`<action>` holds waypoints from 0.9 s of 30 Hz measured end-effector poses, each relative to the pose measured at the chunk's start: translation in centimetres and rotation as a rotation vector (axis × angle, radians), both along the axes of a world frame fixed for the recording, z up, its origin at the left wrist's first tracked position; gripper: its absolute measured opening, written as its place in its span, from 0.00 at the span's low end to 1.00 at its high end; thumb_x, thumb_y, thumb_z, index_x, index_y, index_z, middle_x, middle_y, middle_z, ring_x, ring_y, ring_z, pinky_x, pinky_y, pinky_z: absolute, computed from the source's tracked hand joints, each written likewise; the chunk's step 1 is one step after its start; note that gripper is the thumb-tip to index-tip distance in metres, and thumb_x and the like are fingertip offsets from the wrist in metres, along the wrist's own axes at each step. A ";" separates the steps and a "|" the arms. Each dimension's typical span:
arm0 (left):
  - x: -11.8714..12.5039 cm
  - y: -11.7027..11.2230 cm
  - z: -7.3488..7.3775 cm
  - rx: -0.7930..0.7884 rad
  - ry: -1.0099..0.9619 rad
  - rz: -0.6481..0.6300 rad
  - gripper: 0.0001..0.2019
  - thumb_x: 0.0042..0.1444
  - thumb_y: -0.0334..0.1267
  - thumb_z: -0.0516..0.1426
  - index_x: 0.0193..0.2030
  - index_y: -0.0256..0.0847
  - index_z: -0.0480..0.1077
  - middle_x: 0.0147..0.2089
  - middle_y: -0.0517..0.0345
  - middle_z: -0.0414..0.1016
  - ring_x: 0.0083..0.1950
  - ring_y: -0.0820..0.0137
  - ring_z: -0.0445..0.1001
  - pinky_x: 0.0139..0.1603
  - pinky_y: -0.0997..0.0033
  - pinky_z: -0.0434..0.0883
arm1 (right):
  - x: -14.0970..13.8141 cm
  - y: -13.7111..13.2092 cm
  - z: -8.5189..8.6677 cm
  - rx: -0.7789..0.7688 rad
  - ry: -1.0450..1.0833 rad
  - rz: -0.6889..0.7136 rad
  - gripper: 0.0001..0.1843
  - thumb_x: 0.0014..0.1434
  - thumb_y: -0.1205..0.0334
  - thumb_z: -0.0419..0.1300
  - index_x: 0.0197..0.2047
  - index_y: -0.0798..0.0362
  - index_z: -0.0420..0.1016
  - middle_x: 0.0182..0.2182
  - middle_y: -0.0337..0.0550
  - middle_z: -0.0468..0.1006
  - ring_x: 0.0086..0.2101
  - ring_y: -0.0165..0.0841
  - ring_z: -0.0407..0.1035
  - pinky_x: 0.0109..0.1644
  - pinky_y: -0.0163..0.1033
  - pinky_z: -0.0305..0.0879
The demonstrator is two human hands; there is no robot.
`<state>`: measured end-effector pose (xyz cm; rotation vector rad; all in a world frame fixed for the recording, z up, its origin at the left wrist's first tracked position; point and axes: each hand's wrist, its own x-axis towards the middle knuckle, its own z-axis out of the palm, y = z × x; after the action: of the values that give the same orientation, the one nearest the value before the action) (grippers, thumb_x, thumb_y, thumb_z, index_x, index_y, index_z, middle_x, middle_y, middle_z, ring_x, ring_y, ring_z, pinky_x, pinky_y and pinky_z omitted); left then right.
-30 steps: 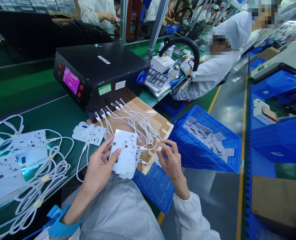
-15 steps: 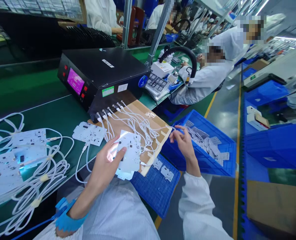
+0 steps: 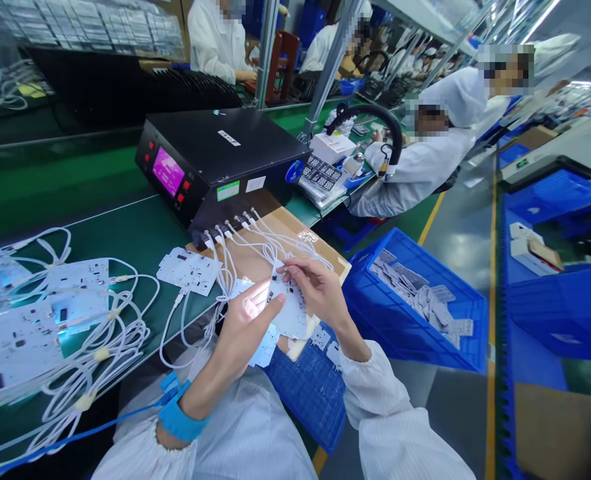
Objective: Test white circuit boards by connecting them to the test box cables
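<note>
White circuit boards (image 3: pixel 291 313) are held in front of me, one overlapping another. My left hand (image 3: pixel 250 320) grips them from the left, thumb on top, with a bright light shining near its fingers. My right hand (image 3: pixel 320 290) has its fingers closed at the upper edge of the top board; whether they pinch a cable plug there is hidden. White cables (image 3: pixel 260 233) run from the front of a black box (image 3: pixel 225 147) with a lit pink screen towards the boards. Another white board (image 3: pixel 188 270), plugged to a cable, lies on the bench to the left.
More lit boards (image 3: pixel 78 287) and bundled white cables (image 3: pixel 102 353) lie at the left. A blue crate (image 3: pixel 415 300) full of white boards stands at the right. Below my hands is a blue tray (image 3: pixel 310 393) with boards. A co-worker's sleeve (image 3: pixel 410 180) is beyond the bench.
My right hand has moved left from beside the blue crate to the upper edge of the held boards. My left hand still holds them. The whole view has shifted slightly.
</note>
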<state>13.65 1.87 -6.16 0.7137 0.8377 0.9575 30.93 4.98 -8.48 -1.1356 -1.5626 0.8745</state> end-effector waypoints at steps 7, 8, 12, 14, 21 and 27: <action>0.0 0.0 0.2 -0.010 -0.012 -0.022 0.29 0.56 0.44 0.69 0.64 0.40 0.74 0.71 0.47 0.70 0.73 0.54 0.69 0.73 0.56 0.67 | 0.1 -0.7 1.0 0.284 -0.362 0.032 0.12 0.75 0.66 0.54 0.52 0.48 0.78 0.46 0.46 0.85 0.47 0.35 0.79 0.52 0.43 0.77; 0.1 0.0 0.3 0.003 -0.016 -0.026 0.30 0.56 0.44 0.69 0.65 0.40 0.74 0.71 0.48 0.70 0.73 0.54 0.69 0.74 0.56 0.67 | 0.1 -0.7 1.0 0.305 -0.386 0.035 0.12 0.75 0.67 0.53 0.52 0.48 0.77 0.47 0.46 0.85 0.47 0.35 0.79 0.52 0.43 0.77; 0.1 0.0 0.1 0.010 0.026 -0.027 0.30 0.58 0.45 0.68 0.66 0.38 0.73 0.72 0.46 0.69 0.73 0.54 0.68 0.76 0.54 0.65 | 0.1 -0.9 0.8 0.373 -0.459 0.049 0.14 0.74 0.71 0.53 0.53 0.47 0.77 0.48 0.45 0.85 0.48 0.35 0.79 0.51 0.44 0.78; 0.1 0.0 -0.1 0.004 0.051 -0.029 0.31 0.58 0.46 0.68 0.67 0.37 0.72 0.72 0.44 0.69 0.74 0.52 0.68 0.76 0.52 0.64 | 0.1 -1.0 0.7 0.399 -0.481 0.052 0.16 0.74 0.73 0.53 0.54 0.47 0.77 0.49 0.45 0.85 0.48 0.36 0.78 0.51 0.44 0.78; 0.3 0.0 -0.7 0.017 0.111 -0.036 0.34 0.56 0.47 0.68 0.67 0.37 0.72 0.70 0.43 0.72 0.75 0.50 0.64 0.78 0.49 0.59 | -0.1 -1.0 0.5 0.430 -0.494 0.001 0.16 0.73 0.73 0.54 0.55 0.46 0.77 0.50 0.44 0.86 0.47 0.36 0.79 0.49 0.44 0.79; 0.2 0.1 -0.3 0.059 0.143 -0.047 0.29 0.59 0.46 0.66 0.66 0.38 0.74 0.69 0.45 0.73 0.75 0.52 0.65 0.77 0.50 0.61 | 0.0 -1.2 0.2 0.424 -0.512 0.017 0.17 0.73 0.73 0.54 0.55 0.47 0.77 0.51 0.45 0.85 0.45 0.35 0.79 0.48 0.44 0.79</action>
<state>13.88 1.97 -6.47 0.8570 0.9162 0.8997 30.91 3.81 -8.33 -1.0776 -2.0530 0.2354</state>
